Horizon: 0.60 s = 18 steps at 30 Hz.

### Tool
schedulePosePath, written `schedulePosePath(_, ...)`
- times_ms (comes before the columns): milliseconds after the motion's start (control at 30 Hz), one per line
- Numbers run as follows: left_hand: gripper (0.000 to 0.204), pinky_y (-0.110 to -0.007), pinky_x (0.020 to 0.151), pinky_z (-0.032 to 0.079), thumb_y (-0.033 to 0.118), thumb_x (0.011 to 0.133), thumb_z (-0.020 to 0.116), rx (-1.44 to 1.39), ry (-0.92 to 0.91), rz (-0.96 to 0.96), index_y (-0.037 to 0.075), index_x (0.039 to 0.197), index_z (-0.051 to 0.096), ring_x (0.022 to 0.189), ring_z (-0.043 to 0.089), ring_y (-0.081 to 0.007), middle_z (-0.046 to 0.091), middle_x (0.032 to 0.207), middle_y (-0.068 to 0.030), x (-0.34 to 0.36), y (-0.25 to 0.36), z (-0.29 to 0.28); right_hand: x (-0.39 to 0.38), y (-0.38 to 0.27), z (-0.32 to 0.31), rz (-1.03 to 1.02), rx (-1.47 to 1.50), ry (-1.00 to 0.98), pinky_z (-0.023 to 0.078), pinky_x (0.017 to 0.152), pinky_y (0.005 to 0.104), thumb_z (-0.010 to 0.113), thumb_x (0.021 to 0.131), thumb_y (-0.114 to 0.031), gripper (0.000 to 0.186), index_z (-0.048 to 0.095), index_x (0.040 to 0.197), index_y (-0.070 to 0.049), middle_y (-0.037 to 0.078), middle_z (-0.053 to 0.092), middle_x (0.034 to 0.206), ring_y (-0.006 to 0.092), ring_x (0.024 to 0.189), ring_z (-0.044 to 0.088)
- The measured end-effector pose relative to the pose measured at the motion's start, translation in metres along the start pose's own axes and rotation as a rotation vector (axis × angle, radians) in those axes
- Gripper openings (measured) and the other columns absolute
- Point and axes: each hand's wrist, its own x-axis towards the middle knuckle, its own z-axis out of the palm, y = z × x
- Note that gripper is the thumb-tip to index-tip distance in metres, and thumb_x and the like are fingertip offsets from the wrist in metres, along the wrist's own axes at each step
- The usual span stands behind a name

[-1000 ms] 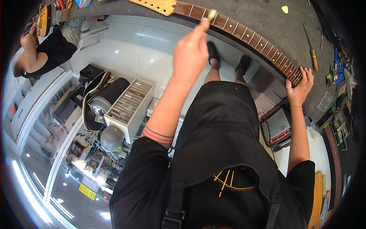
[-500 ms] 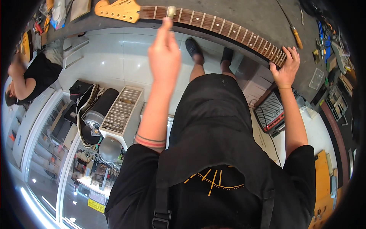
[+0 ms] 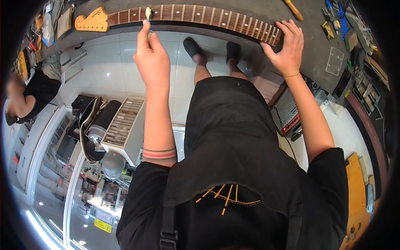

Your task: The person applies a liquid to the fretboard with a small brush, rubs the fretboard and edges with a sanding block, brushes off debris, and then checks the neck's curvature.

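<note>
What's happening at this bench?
A person's left hand holds a small, slim brush-like tool with a pale head over the dark brown fretboard of a guitar neck with a honey-coloured wooden headstock. The right hand holds the neck's opposite end, thumb at the near edge. The neck lies along the front of a grey workbench. Whether the head touches the fretboard, I can't tell.

From my station I see a black apron (image 3: 233,125) over a black short-sleeved shirt (image 3: 258,225). A dark buckle (image 3: 168,243) sits on the left strap (image 3: 169,221). I make out a yellow-orange print (image 3: 227,199) of lines and a dotted arc. Dark and red bands (image 3: 159,153) ring the left forearm (image 3: 158,121); the shoes (image 3: 192,47) are dark.
</note>
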Motion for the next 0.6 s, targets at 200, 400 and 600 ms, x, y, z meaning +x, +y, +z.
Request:
schedulePosePath(200, 0.042, -0.046, 0.097, 0.064, 0.005, 0.107, 0.07, 0.048, -0.255, 0.496, 0.013, 0.148, 0.074, 0.114, 0.078, -0.0438, 0.08, 0.131, -0.0222, -0.122, 0.037, 0.135, 0.003, 0.008, -0.001, -0.061, 0.152, -0.002, 0.031, 0.137, 0.0594, 0.092, 0.086, -0.039, 0.071, 0.067, 0.148, -0.016, 0.008, 0.062, 0.157, 0.0358, 0.158, 0.05)
schedulePosePath(400, 0.042, -0.039, 0.086, 0.063, 0.005, 0.11, 0.065, -0.03, -0.013, 0.338, 0.007, 0.151, 0.072, 0.091, 0.079, -0.0241, 0.084, 0.115, -0.0166, -0.07, 0.015, 0.084, -0.001, 0.012, -0.014, -0.065, 0.201, 0.021, 0.034, 0.136, 0.0577, 0.086, 0.09, -0.027, 0.066, 0.067, 0.151, -0.014, 0.01, 0.064, 0.156, 0.0355, 0.154, 0.054)
schedulePosePath(600, 0.039, -0.041, 0.091, 0.062, 0.006, 0.11, 0.068, 0.035, -0.122, 0.481, 0.013, 0.148, 0.073, 0.096, 0.083, -0.0306, 0.08, 0.132, -0.0232, -0.136, 0.056, 0.164, 0.002, 0.012, -0.02, -0.068, 0.196, -0.074, 0.031, 0.137, 0.0625, 0.094, 0.081, -0.024, 0.08, 0.058, 0.15, -0.006, 0.021, 0.057, 0.155, 0.044, 0.156, 0.048)
